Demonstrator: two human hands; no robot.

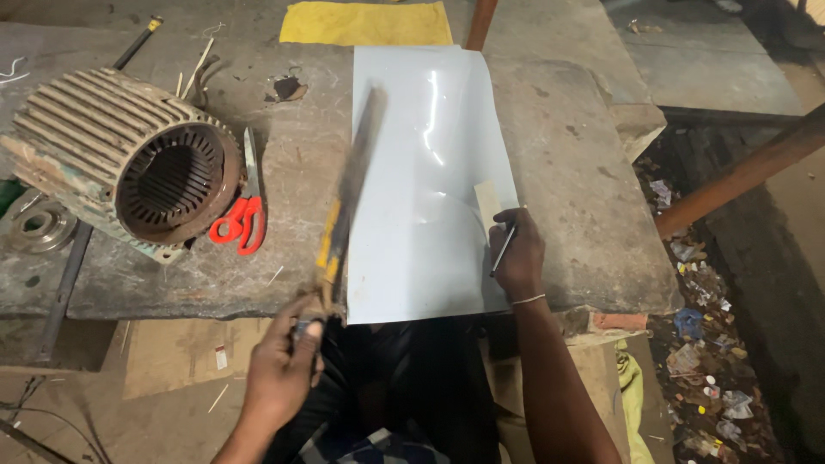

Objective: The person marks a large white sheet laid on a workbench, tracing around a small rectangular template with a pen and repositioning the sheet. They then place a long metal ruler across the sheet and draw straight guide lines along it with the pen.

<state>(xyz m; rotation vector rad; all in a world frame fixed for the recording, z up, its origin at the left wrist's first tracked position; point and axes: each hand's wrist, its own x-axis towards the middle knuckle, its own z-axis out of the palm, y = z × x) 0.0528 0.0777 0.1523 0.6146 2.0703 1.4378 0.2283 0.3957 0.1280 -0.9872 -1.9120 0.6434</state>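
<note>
A glossy white sheet (412,180) lies on the worn workbench (567,180), its near edge hanging slightly past the front. My left hand (284,365) grips the near end of a long dark ruler (348,202) with yellow markings, which is blurred and lies along the sheet's left edge. My right hand (518,253) rests on the sheet's right side and holds a thin pen (503,249). A small pale strip (488,204) sits on the sheet just above that hand.
A ribbed motor stator housing (129,163) stands at the left, with red-handled scissors (243,215) beside it. A yellow cloth (365,23) lies at the bench's far edge. A round metal flange (39,225) sits far left. Litter (709,361) covers the ground to the right.
</note>
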